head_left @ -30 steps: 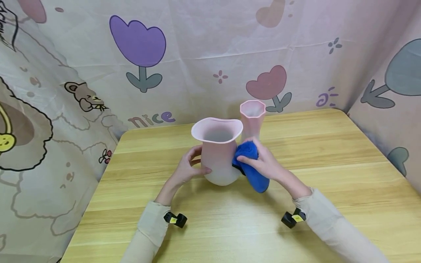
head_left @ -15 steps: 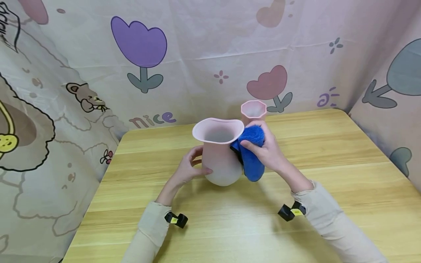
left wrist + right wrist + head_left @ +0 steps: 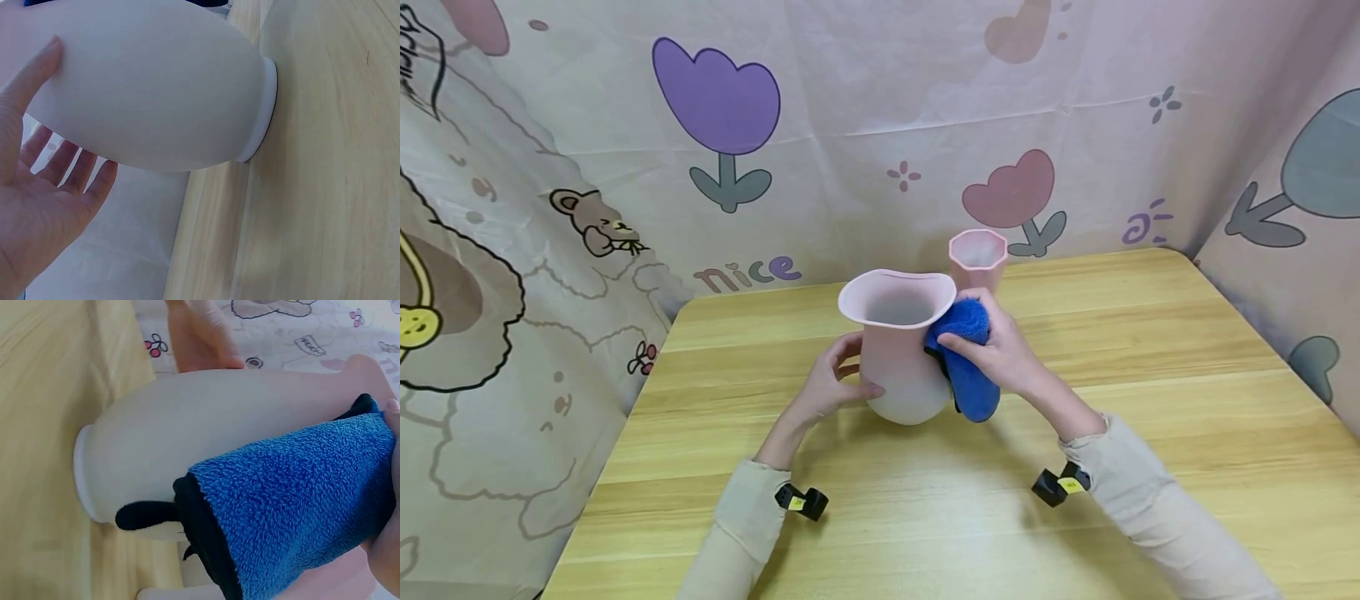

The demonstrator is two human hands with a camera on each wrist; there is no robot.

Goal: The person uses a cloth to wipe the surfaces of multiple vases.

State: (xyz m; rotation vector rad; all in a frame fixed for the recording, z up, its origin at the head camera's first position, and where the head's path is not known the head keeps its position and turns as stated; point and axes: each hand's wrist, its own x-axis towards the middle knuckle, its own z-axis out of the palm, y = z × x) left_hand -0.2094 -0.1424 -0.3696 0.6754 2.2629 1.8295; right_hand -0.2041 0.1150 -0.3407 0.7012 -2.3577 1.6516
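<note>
A pink vase (image 3: 901, 367) with a wavy flared rim fades to white at its base and stands upright on the table. My left hand (image 3: 827, 385) holds its left side, thumb in front and fingers behind. In the left wrist view, the thumb (image 3: 39, 70) lies on the vase wall. A folded blue towel (image 3: 972, 379) with black edging is gripped in my right hand (image 3: 1006, 350), against the vase's right side below the rim. The right wrist view shows the fluffy towel (image 3: 294, 494) over the vase body, a black loop hanging from its edge.
A narrower pink vase (image 3: 979, 260) with an angular rim stands behind, its lower part hidden by my right hand and the towel. Wood-grain table (image 3: 910, 517) extends around both vases. A printed cloth backdrop (image 3: 850, 100) rises at the table's back edge.
My right hand with the towel moved up along the vase's side towards the rim, then slightly back down and left. The left hand and the vase stay in place.
</note>
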